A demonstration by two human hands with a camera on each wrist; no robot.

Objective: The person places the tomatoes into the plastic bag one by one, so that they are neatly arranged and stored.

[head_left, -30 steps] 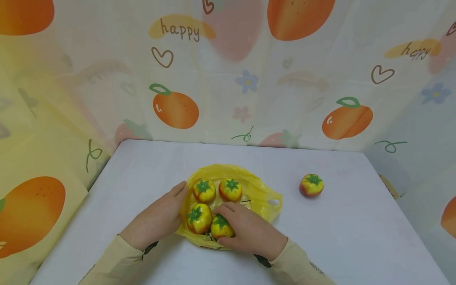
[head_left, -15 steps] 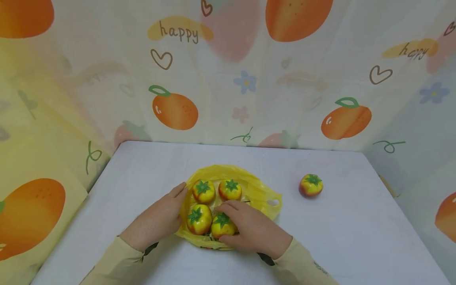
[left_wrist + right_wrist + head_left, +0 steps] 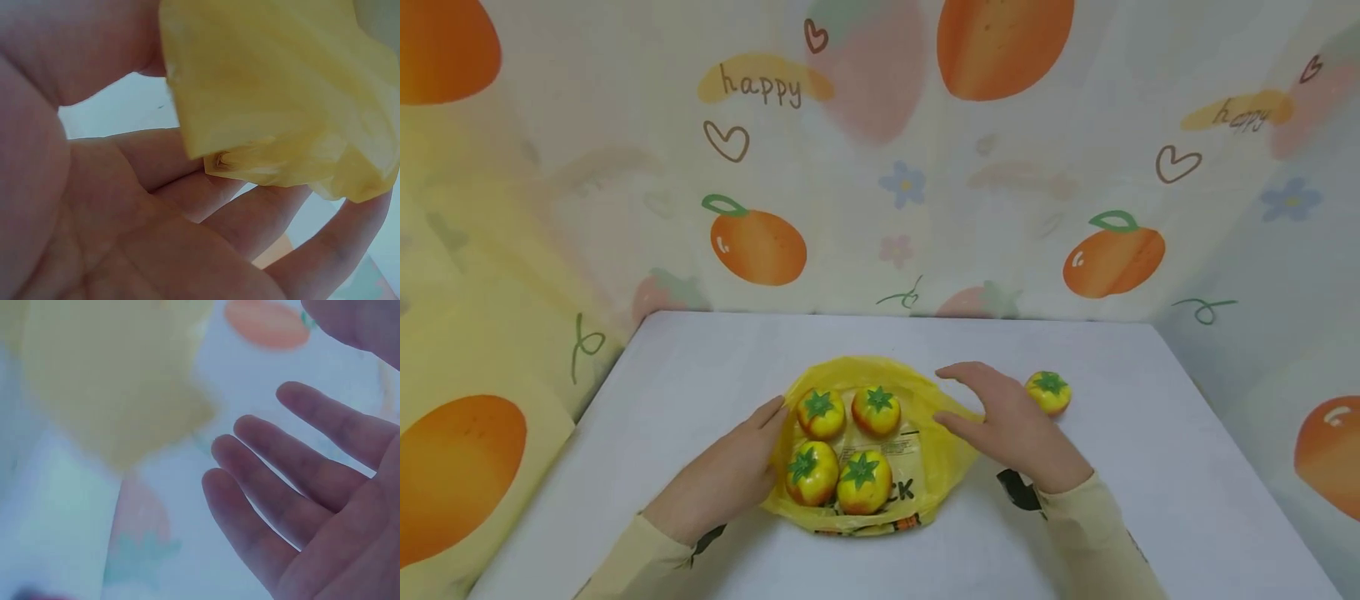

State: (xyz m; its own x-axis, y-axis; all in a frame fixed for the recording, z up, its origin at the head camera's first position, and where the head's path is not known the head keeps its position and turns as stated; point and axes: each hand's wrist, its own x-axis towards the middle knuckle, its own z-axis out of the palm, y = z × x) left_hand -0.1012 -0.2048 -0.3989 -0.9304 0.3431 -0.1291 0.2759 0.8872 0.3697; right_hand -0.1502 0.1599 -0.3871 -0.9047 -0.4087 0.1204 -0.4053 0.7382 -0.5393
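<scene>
Lying spread flat on the white table (image 3: pixel 700 367), the yellow plastic bag (image 3: pixel 936 462) already carries four toy tomatoes, so most of the gathering looks done. Two sit toward the far edge of the bag, the far-left tomato (image 3: pixel 821 413) and the far-right tomato (image 3: pixel 876 411), and two sit toward its near edge, the near-left tomato (image 3: pixel 811 473) and the near-right tomato (image 3: pixel 863 482). All four stand with their green tops up and lie close together, the near pair touching or almost so.

One loose tomato (image 3: pixel 1048 392) is left outside, on the table well to the right of the bag. By my judgement that last one has yet to join the others, and the bag is not closed or lifted either.

The left hand (image 3: pixel 722 482) rests at the left edge of the bag, fingers laid out nearly straight against the plastic; the left wrist view shows the yellow film lying across those relaxed fingers (image 3: pixel 206 206) rather than being pinched. The right hand (image 3: pixel 1011 425) is released and holds nothing. It hangs above the bag's right edge, between the bag and the loose tomato, with its fingers (image 3: pixel 269 469) spread and clear of any object.
</scene>
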